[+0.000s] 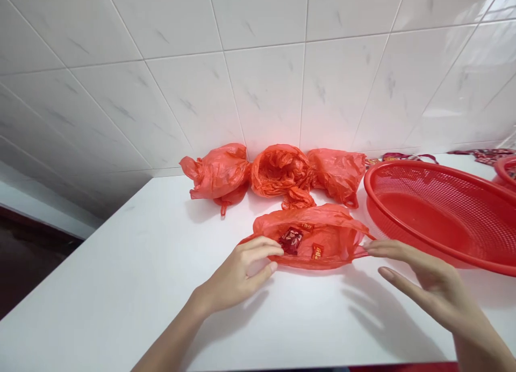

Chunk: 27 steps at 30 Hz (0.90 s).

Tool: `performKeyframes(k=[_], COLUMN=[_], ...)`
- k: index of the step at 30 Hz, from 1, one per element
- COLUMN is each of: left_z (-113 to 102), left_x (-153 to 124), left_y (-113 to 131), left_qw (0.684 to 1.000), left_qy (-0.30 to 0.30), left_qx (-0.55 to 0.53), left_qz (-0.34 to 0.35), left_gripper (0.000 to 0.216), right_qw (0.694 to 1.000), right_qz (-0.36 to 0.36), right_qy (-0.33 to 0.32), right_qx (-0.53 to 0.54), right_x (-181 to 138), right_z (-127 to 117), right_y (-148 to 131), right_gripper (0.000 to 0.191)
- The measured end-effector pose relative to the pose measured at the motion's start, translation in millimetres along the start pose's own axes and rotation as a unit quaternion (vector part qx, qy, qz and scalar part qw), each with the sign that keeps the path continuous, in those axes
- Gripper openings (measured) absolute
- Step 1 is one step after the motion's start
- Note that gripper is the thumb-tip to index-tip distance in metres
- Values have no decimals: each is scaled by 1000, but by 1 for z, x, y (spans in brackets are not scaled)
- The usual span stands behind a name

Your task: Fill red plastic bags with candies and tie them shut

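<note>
An open red plastic bag point(322, 262) lies on the white table in front of me, its mouth facing up. Inside it are a dark red wrapped packet point(291, 240) and small orange-red wrapped pieces point(317, 251). My left hand point(245, 270) is at the bag's front left edge, fingers extended over the rim and thumb lower and apart. My right hand point(423, 280) is beside the bag's right end, open, with its fingertips near the handle and its thumb spread. Whether either hand touches the plastic is hard to make out.
Behind stand three more red plastic bags: a left one point(221, 173), a bunched middle one point(280, 170) and a right one point(338, 170), near the tiled wall point(262, 92). A large red mesh basket point(427, 243) stands at the right. Dark red patterned strips point(484, 156) lie behind it.
</note>
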<state>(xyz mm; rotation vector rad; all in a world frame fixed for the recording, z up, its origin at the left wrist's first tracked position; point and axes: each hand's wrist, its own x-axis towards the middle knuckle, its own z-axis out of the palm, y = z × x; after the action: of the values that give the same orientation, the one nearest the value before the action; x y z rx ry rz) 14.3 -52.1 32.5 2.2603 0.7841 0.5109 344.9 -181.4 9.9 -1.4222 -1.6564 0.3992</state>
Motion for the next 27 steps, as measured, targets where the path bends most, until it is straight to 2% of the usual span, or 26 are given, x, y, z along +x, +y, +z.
performKeyframes(k=[2, 5, 9, 12, 16, 20, 24, 27], left_z=[5, 19, 37, 41, 41, 49, 58, 58], left_x=[-1, 12, 44, 64, 74, 77, 84, 88], left_y=[1, 0, -5, -13, -21, -24, -25, -23], left_qw=[1000, 997, 985, 980, 970, 970, 971, 971], left_qy=[-12, -58, -116, -92, -78, -64, -35, -28], left_qx=[11, 43, 120, 174, 212, 213, 222, 224], left_qz=[8, 35, 51, -4, -95, -102, -83, -75], left_gripper=[28, 32, 40, 42, 29, 24, 49, 55], right_qw=[999, 994, 986, 986, 987, 988, 993, 994], right_qz=[1, -4, -12, 4, 39, 73, 53, 16], right_qy=[37, 82, 85, 54, 31, 15, 25, 44], right_qx=[-14, -77, -142, -159, -156, -134, -106, -100], right_x=[-13, -27, -34, -36, -38, -36, -32, -29], right_z=[8, 32, 63, 76, 84, 88, 91, 90], right_y=[12, 27, 40, 45, 46, 40, 32, 29], right_gripper=[21, 21, 30, 42, 51, 57, 58, 56])
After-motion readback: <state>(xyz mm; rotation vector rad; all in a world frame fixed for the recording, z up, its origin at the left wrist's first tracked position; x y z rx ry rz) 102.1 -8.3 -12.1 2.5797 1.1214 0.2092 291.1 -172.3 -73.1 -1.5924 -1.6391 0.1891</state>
